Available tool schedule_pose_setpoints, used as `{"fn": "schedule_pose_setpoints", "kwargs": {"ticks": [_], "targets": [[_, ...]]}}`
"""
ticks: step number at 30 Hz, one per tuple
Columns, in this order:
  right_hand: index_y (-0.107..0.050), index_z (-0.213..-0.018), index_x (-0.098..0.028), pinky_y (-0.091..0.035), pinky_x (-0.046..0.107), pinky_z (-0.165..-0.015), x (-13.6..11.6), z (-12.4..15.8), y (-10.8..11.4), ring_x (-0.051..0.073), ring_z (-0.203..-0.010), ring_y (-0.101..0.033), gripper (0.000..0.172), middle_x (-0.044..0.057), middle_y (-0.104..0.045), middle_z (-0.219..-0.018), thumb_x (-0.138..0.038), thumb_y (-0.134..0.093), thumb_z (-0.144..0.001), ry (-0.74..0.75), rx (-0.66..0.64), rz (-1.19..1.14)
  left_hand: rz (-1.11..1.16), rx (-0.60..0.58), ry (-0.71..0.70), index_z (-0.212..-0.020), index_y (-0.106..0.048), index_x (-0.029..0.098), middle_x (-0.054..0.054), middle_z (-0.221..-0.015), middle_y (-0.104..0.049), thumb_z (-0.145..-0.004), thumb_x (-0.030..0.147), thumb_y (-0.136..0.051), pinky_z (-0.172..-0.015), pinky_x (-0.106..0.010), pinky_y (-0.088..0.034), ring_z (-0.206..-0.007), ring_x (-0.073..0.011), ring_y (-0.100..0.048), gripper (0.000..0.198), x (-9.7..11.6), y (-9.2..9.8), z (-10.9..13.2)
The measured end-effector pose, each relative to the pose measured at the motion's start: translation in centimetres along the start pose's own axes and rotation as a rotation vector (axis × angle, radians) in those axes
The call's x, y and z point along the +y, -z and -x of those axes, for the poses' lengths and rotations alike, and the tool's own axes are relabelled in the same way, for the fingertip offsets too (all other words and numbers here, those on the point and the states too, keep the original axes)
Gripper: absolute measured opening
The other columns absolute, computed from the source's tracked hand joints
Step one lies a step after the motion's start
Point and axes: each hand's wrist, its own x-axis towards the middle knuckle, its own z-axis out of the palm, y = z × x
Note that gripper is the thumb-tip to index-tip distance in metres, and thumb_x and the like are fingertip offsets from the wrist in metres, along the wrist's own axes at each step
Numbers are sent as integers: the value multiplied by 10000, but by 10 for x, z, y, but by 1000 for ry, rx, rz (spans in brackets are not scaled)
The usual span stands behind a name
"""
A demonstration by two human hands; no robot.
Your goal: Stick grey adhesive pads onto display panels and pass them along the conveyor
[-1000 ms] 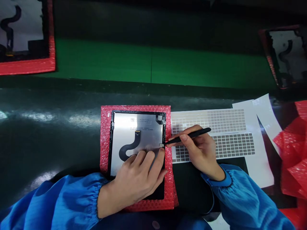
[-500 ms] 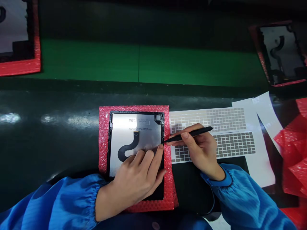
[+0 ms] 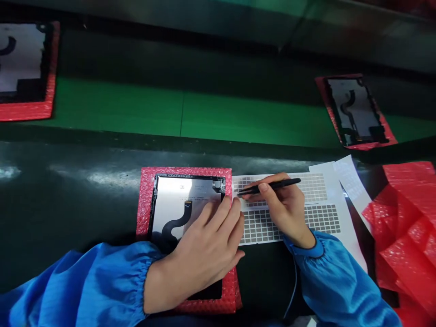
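Note:
A tablet display panel (image 3: 170,193) lies silver back up in a black frame, with a curved black ribbon cable (image 3: 177,221) on it. Under the panel is red bubble wrap (image 3: 144,200). My left hand (image 3: 200,252) reaches across the panel's right side, fingers stretched out, fingertips near its right edge. In my right hand (image 3: 288,209) is a pair of black tweezers (image 3: 284,183), pointing left, tips close to my left fingertips. Beneath the right hand lies a white sheet of small grey rectangular stickers (image 3: 320,218). My left palm hides the panel's lower part.
More white paper (image 3: 354,181) lies to the right, beside crumpled red bubble wrap (image 3: 405,227). Beyond the dark table edge, on a green surface (image 3: 245,118), are two similar panels on red wrap, one at left (image 3: 23,68) and one at right (image 3: 354,109).
My view has shifted. My left fingers have moved from the panel's right edge, up and outward to the right. The tweezers have come away from that edge, toward the sticker sheet's left side.

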Motion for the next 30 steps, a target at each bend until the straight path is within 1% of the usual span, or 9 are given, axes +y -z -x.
{"fn": "schedule_pose_setpoints", "kwargs": {"ticks": [2, 3, 6, 9, 12, 17, 25, 30], "targets": [[-670, -986, -215, -708, 290, -647, 3, 6, -1, 197, -732, -827, 73, 46, -820, -908, -274, -711, -993, -23, -19, -19, -20, -50, -4, -1350, -622, 34, -255, -1512, -535, -1000, 529, -538, -1133, -535, -408, -1440, -406, -453, 612, 0, -4, 0], [-673, -997, -214, -708, 287, -650, 4, 11, -1, 193, -729, -826, 56, 48, -822, -917, -261, -703, -997, -31, -21, -22, -26, -58, 9, -1352, -624, 44, -254, -1526, -524, -1000, 530, -538, -1144, -539, -388, -1460, -405, -431, 605, 0, -6, 2], [-680, -1022, -215, -703, 270, -651, 7, 21, 0, 180, -732, -824, 26, 48, -822, -945, -230, -690, -1003, -35, -23, -7, -26, -46, 60, -1376, -618, 80, -240, -1533, -525, -1014, 509, -522, -1143, -540, -364, -1465, -392, -429, 569, 1, -12, 8], [-689, -1034, -226, -694, 247, -675, 9, 25, 2, 156, -740, -816, 45, 31, -814, -957, -199, -692, -998, -15, -42, 32, -10, -42, 87, -1450, -578, 112, -215, -1536, -530, -1015, 499, -517, -1135, -535, -355, -1465, -380, -423, 585, 1, -16, 10], [-703, -1060, -239, -690, 252, -715, 12, 25, 3, 154, -793, -813, 98, 24, -800, -989, -169, -688, -994, -3, -69, 70, 2, -53, 102, -1489, -553, 126, -202, -1546, -521, -1014, 498, -515, -1134, -533, -345, -1473, -378, -405, 605, 2, -17, 10], [-689, -1099, -241, -698, 315, -739, 14, 28, 4, 187, -846, -809, 143, 43, -787, -1036, -149, -686, -989, -24, -98, 64, 14, -65, 94, -1494, -548, 117, -211, -1549, -512, -1015, 495, -510, -1125, -543, -341, -1475, -387, -391, 611, 2, -17, 10], [-696, -1110, -231, -691, 322, -755, 13, 27, 6, 193, -847, -807, 163, 47, -783, -1031, -134, -691, -979, 2, -112, 129, 6, -61, 92, -1485, -558, 108, -206, -1537, -524, -1008, 504, -521, -1116, -536, -341, -1468, -385, -392, 621, 1, -17, 9], [-692, -1111, -232, -693, 319, -753, 13, 28, 6, 193, -848, -809, 158, 47, -785, -1042, -137, -687, -985, -5, -116, 103, -8, -57, 91, -1483, -564, 113, -200, -1533, -531, -1001, 504, -532, -1108, -535, -350, -1459, -383, -402, 622, 1, -16, 8]]}}
